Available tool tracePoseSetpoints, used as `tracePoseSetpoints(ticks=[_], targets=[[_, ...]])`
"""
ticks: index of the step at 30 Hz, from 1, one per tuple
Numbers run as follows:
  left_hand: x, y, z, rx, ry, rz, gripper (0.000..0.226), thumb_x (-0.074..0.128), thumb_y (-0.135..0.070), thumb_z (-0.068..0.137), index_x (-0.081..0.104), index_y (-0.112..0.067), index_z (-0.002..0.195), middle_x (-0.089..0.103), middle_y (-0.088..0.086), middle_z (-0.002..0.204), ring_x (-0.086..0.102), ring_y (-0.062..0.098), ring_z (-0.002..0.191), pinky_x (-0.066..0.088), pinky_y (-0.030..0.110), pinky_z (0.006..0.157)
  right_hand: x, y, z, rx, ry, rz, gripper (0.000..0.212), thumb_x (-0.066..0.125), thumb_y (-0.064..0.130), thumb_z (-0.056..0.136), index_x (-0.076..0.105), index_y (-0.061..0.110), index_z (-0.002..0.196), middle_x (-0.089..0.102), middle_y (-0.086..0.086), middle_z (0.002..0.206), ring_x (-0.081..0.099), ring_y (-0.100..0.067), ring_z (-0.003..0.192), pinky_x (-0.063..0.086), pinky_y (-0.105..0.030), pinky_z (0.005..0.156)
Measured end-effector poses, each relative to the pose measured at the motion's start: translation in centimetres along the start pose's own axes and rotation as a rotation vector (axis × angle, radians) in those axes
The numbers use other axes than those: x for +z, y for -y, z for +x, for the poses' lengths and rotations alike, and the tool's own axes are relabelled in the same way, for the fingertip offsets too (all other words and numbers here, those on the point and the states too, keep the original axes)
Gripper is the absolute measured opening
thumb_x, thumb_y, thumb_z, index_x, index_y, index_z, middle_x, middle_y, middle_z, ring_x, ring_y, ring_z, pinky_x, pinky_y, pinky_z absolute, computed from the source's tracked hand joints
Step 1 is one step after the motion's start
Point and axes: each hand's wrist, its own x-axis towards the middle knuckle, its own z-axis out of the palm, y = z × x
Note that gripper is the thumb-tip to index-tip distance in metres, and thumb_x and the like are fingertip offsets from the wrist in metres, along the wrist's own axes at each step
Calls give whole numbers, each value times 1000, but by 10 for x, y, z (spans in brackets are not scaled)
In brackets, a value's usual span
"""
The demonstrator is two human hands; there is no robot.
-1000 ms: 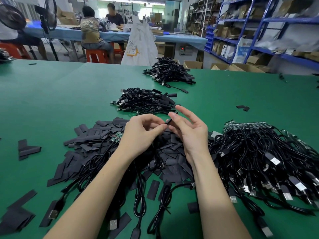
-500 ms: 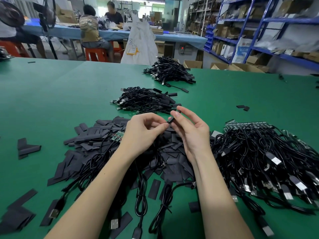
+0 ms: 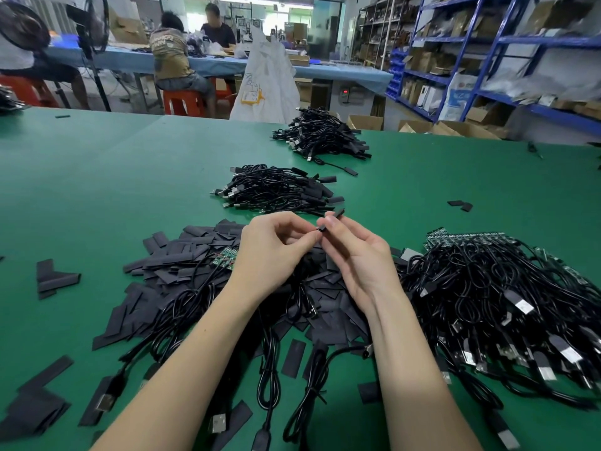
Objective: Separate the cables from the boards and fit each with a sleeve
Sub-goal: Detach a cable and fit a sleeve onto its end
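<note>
While your left hand (image 3: pixel 273 252) is pinching the cable end, your right hand (image 3: pixel 354 255) is pinching a black sleeve (image 3: pixel 330 219) right against it, fingers curled, both held up over the loose sleeve pile (image 3: pixel 182 262) on the green table (image 3: pixel 97 177), with the unprocessed cable heap (image 3: pixel 507 301) sitting just right.

Open green table (image 3: pixel 97 190) stretches far left; flat black sleeves (image 3: pixel 182 265) crowd the near centre, a tangled cable heap (image 3: pixel 504 304) blocks the right, and two cable bundles (image 3: pixel 279 190) sit straight ahead
</note>
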Motion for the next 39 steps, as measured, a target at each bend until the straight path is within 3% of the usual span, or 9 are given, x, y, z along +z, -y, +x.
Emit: tracePoseSetpoints(ticks=[7,13,22,35,39], targets=[[-1,-2,-1,15,-6,14,7,82,-16,83,78,-18,78,66,-20,59,57,-5,54,40,6,57,1,1,-2,38,-13,48,8,71,4,90,75,5,96,78,-11,95,75,-14,90,59,-21,79],[-1,-3,-1,18,-7,26,8,82,-16,83,78,-19,77,70,-14,64,58,-5,55,41,7,58,1,1,-1,47,-9,77,7,71,6,91,74,4,97,77,-7,87,73,-11,79,58,-20,72],[-1,-2,-1,15,-7,28,8,82,-15,83,78,-18,77,65,-20,56,55,-6,51,39,6,56,-2,1,2,48,3,49,10,73,6,89,75,5,98,78,-11,95,75,-14,90,58,-21,77],[-2,-4,-2,-18,-12,53,6,83,-18,83,79,-18,78,74,-7,69,61,-3,57,44,9,60,-2,-1,2,61,25,27,7,74,6,88,76,5,95,78,-13,100,75,-14,94,58,-20,79],[-2,-4,-2,-6,-11,48,7,82,-16,83,79,-17,77,70,-12,64,58,-5,55,41,7,58,-2,-2,2,64,24,33,8,74,6,89,75,5,96,78,-13,99,75,-14,94,58,-21,80]])
